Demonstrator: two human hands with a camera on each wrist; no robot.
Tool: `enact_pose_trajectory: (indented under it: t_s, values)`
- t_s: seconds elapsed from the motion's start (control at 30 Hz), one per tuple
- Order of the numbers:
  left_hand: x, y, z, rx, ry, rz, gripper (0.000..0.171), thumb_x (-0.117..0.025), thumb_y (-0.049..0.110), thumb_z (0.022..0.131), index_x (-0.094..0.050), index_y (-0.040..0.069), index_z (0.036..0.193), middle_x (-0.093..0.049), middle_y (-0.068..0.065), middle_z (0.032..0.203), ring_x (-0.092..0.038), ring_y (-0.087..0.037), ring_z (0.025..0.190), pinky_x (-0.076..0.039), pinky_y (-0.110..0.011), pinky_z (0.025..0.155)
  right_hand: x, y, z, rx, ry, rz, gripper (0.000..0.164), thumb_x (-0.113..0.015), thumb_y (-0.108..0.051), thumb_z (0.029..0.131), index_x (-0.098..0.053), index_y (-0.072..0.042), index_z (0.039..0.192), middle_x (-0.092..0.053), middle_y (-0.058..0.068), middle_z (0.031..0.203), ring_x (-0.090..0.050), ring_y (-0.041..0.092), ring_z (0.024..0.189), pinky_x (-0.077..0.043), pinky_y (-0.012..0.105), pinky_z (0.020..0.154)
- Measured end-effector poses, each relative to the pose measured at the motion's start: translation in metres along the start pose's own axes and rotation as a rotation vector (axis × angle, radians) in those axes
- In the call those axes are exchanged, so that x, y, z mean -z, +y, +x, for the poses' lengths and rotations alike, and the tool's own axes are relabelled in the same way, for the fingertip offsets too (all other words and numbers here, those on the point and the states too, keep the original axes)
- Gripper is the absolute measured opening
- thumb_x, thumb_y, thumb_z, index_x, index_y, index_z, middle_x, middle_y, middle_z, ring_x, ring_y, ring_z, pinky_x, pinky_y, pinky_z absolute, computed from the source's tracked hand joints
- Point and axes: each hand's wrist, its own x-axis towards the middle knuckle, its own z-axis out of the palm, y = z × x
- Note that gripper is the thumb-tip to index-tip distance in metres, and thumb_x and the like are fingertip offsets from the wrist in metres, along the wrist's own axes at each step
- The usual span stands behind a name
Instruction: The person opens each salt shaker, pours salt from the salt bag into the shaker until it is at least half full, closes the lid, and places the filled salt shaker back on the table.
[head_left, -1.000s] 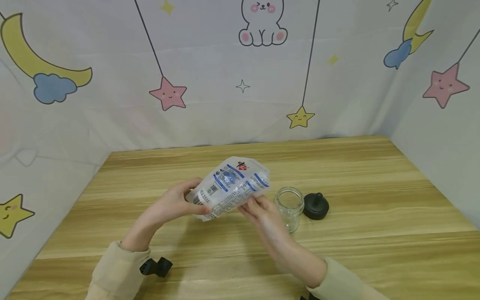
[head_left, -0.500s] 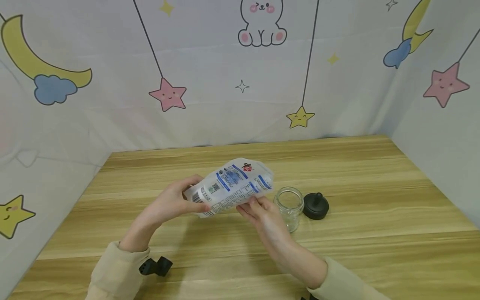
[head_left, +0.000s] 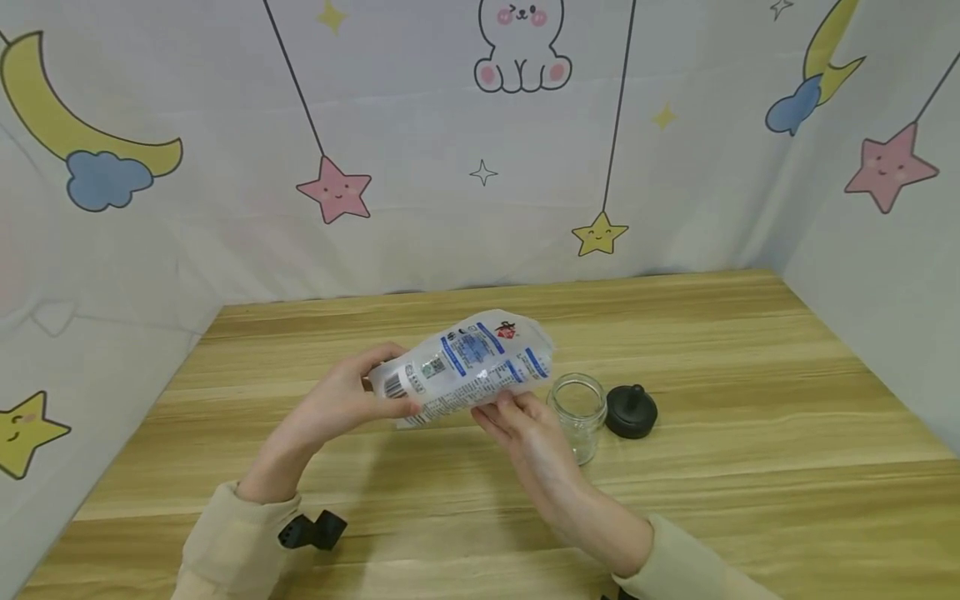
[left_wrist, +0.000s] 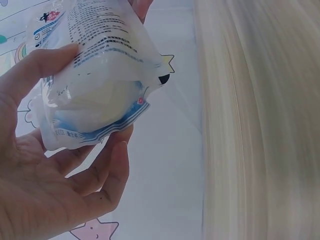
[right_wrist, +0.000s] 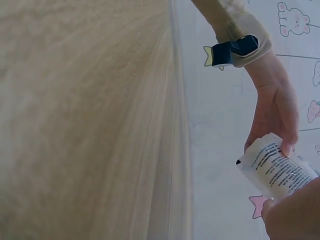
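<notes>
A white plastic pouch point(head_left: 480, 362) printed in blue, with a red mark, hangs tilted above the table in the head view. My left hand point(head_left: 341, 402) grips its left end, thumb across the printed face. Under the lower right edge, my right hand point(head_left: 536, 437) holds the pouch, its thumb at the edge and the other fingers partly hidden. The left wrist view shows the folded bottom of the pouch point(left_wrist: 100, 75) above curled fingers of my left hand point(left_wrist: 50, 185). An uncapped glass jar point(head_left: 583, 433) stands just beyond my right hand, which partly overlaps it.
A black lid point(head_left: 632, 412) with a knob lies right of the jar. The wood-grain table point(head_left: 750, 400) extends to a white printed cloth point(head_left: 420, 250) at the back and sides. Black wrist gear point(head_left: 312, 531) sits at my left cuff.
The pouch has shifted slightly to the right, and its left end has risen a little, so it lies more level. Both hands keep their hold; jar and lid stay put.
</notes>
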Motion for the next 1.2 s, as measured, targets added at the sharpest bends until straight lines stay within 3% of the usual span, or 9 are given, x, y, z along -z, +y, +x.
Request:
enact_pose_trajectory:
  t_s: [0.17, 0.37, 0.6, 0.87, 1.2]
  values:
    - [0.001, 0.002, 0.0, -0.021, 0.004, -0.02, 0.062, -0.079, 0.023, 0.078, -0.051, 0.011, 0.132, -0.06, -0.014, 0.111, -0.056, -0.023, 0.088, -0.05, -0.03, 0.068, -0.001, 0.0, 0.001, -0.005, 0.024, 0.036, 0.044, -0.043, -0.009, 0.1, -0.036, 0.001, 0.142, -0.042, 0.019, 0.147, -0.042, 0.031, 0.137, -0.034, 0.041, 0.114]
    - [0.0, 0.005, 0.0, 0.015, 0.017, -0.031, 0.068, -0.08, 0.023, 0.077, -0.047, 0.009, 0.134, -0.059, -0.015, 0.114, -0.058, -0.023, 0.09, -0.051, -0.031, 0.071, -0.002, 0.001, 0.002, -0.011, 0.045, 0.065, 0.045, -0.051, -0.007, 0.096, -0.04, 0.001, 0.139, -0.048, 0.018, 0.143, -0.05, 0.024, 0.13, -0.035, 0.04, 0.114]
    - [-0.001, 0.01, -0.001, 0.027, 0.021, -0.046, 0.061, -0.079, 0.025, 0.079, -0.049, 0.005, 0.129, -0.063, -0.015, 0.107, -0.061, -0.02, 0.085, -0.052, -0.03, 0.068, -0.001, 0.001, 0.001, -0.026, 0.062, 0.106, 0.045, -0.054, -0.01, 0.096, -0.041, 0.0, 0.138, -0.056, 0.008, 0.133, -0.056, 0.017, 0.122, -0.036, 0.04, 0.113]
    - [-0.002, 0.011, -0.002, -0.028, 0.016, -0.07, 0.053, -0.077, 0.023, 0.082, -0.051, 0.005, 0.124, -0.063, -0.015, 0.105, -0.061, -0.02, 0.083, -0.052, -0.029, 0.066, -0.001, 0.002, 0.003, -0.034, 0.079, 0.147, 0.041, -0.053, -0.011, 0.097, -0.043, 0.001, 0.135, -0.063, -0.003, 0.118, -0.06, 0.011, 0.113, -0.037, 0.039, 0.112]
    - [-0.004, 0.01, -0.001, -0.078, 0.019, -0.107, 0.051, -0.073, 0.017, 0.084, -0.048, 0.003, 0.126, -0.059, -0.018, 0.111, -0.059, -0.022, 0.091, -0.055, -0.035, 0.072, 0.0, 0.002, 0.003, -0.038, 0.064, 0.174, 0.044, -0.054, -0.013, 0.097, -0.041, -0.001, 0.138, -0.062, -0.004, 0.12, -0.058, 0.011, 0.116, -0.036, 0.038, 0.114]
